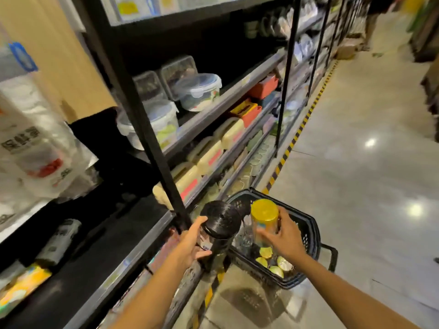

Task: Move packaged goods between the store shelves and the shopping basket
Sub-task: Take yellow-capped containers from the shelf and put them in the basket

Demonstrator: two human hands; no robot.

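Observation:
My left hand (193,243) grips a black-lidded jar (219,224) just left of the basket, beside the shelf edge. My right hand (283,236) holds a clear jar with a yellow lid (264,216) above the dark shopping basket (308,233), which stands on the floor. Inside the basket lie several more yellow-lidded jars (273,262) and some clear glass items. The shelving (213,110) on the left carries plastic food containers.
A black shelf upright (152,143) runs diagonally in front of me. Yellow-black tape (299,131) marks the shelf base along the glossy aisle floor (356,174). Plastic bags (31,143) hang at far left. A person stands far down the aisle at top right.

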